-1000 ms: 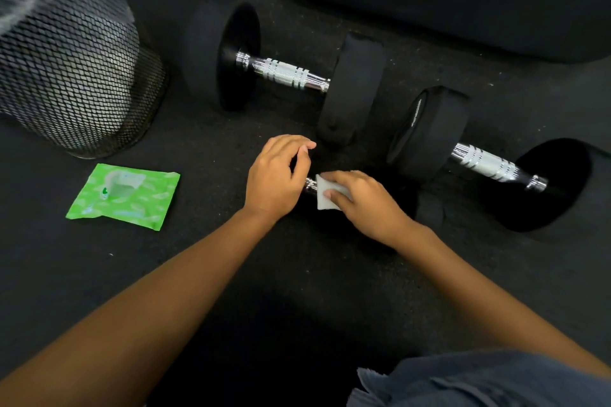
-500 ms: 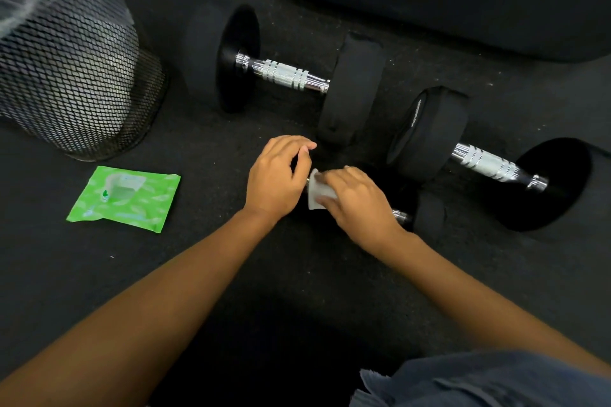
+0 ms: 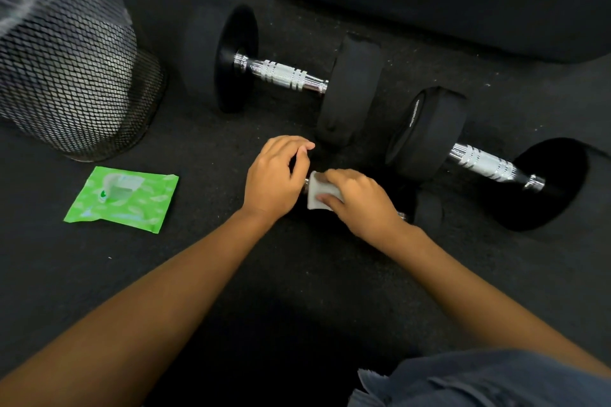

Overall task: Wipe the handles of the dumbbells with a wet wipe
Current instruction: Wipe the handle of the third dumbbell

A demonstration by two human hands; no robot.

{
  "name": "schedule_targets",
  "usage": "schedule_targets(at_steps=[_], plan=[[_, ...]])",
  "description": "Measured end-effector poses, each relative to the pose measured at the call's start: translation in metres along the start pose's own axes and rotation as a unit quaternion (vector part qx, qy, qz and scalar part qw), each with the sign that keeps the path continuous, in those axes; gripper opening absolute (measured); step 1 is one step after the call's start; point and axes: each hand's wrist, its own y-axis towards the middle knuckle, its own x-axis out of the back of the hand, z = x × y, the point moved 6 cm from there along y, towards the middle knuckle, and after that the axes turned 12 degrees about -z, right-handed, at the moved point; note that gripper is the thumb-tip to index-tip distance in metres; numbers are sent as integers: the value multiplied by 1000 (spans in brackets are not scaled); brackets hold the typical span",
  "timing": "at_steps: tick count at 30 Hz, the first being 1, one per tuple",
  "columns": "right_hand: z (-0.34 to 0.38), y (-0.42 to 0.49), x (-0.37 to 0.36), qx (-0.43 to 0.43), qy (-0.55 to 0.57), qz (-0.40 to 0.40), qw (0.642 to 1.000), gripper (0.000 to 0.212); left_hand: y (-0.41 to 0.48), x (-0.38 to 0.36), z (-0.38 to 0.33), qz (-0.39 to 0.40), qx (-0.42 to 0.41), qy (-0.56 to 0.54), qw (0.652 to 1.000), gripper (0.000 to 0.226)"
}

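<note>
Near dumbbell (image 3: 428, 211) lying at the middle of the floor (image 3: 211, 277). The right hand (image 3: 362, 206) is gripping a folded white wet wipe (image 3: 315, 200) around its handle, fingers curled; the left hand (image 3: 276, 175) is curling over its left end, steadying it. Two larger dumbbells (image 3: 281, 74) (image 3: 482, 163) are lying beyond, toward the floor's far edge. A green wipe packet (image 3: 122, 198) and mesh bin (image 3: 66, 76) are sitting near the left edge.

White wet wipe (image 3: 319, 195), green wipe packet (image 3: 122, 198), chrome ridged dumbbell handles (image 3: 282, 74), black mesh bin (image 3: 66, 76)
</note>
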Motion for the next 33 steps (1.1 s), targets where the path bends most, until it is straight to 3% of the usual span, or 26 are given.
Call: schedule_targets(at_steps=[3, 9, 14, 18, 20, 24, 28, 30, 33], plan=[[-2, -18, 11, 71, -44, -75, 994, 33, -1, 1, 0, -9, -1, -3, 1000, 37], [17, -9, -1, 81, -68, -138, 985, 26, 0, 1, -2, -7, 0, -2, 1000, 38], [13, -2, -4, 50, -37, -113, 992, 27, 0, 1, -1, 0, 1, 0, 1000, 40], [-8, 5, -8, -102, 55, 12, 993, 31, 0, 1, -1, -2, 1, -2, 1000, 39], [-6, 12, -11, -120, 62, 31, 990, 32, 0, 0, -1, 1, 2, -2, 1000, 39], [12, 4, -9, -3, -28, -49, 998, 16, 0, 1, -1, -1, 6, -9, 1000, 39], [6, -17, -5, 91, -19, -90, 992, 40, -1, 1, -1, -1, 3, -5, 1000, 39], [1, -13, -5, 48, 2, -55, 997, 34, 0, 1, -1, -1, 4, -2, 1000, 39], [-7, 6, -17, -89, 47, 46, 994, 31, 0, 1, -1, 0, 4, -2, 1000, 39]])
